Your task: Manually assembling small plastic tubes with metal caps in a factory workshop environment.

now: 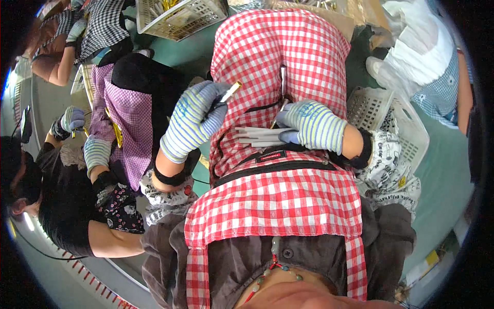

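Note:
Raised over my left thigh, my left hand [195, 121], in a striped knit glove, pinches a short white tube with a gold end [231, 91]. My right hand [313, 126], gloved the same way, is closed above my lap. From its fingers sticks out a slim tube [278, 113], mostly hidden. Several white tubes [257, 136] lie side by side on my red checked apron [278, 193], against the fingertips of my right hand. Another slim silvery tube [283, 81] rests on the apron between my knees.
A white plastic basket [406, 123] stands beside my right arm. Ahead is a crate [180, 20] with gold pieces. At left a co-worker in a purple checked apron [121, 113] handles gold pieces. Another person in pale clothing [422, 56] sits at far right.

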Motion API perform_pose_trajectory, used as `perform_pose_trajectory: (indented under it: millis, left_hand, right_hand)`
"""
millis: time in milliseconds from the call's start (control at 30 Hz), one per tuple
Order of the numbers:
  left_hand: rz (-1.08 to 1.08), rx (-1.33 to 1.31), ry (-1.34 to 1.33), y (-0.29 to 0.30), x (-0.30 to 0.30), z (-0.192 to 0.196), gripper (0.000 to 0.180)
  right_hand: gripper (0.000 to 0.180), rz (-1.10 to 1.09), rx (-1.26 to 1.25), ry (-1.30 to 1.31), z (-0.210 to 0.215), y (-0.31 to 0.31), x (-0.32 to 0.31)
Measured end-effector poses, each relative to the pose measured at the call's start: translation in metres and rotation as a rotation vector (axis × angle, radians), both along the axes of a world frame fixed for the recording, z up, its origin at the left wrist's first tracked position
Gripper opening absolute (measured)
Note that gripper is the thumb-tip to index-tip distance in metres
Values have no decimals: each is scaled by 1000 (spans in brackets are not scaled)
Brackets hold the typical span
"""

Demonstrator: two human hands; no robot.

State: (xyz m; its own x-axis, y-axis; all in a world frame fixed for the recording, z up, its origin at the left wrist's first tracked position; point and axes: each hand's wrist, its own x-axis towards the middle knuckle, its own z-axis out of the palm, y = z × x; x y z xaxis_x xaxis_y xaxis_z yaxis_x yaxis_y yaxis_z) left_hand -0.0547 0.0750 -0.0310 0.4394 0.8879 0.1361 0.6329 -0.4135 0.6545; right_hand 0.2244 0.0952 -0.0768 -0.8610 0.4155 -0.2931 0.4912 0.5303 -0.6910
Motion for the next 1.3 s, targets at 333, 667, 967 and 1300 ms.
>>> perform_pose_trajectory:
  millis: [333,667,967,1300]
  left_hand:
    - [-124,-149,49,12,-1,14,31]
    - [-257,21,-20,5,8,47,25]
    - [-366,205,24,-8,17,76,28]
    - [-412,317,136,-22,26,76,30]
  right_hand:
    - [15,-455,324,350,45,-6,35]
    - [11,-412,379,293,109,-25,49]
    - [15,-380,491,249,138,-49,55]
    - [29,-345,380,119,152,-60,47]
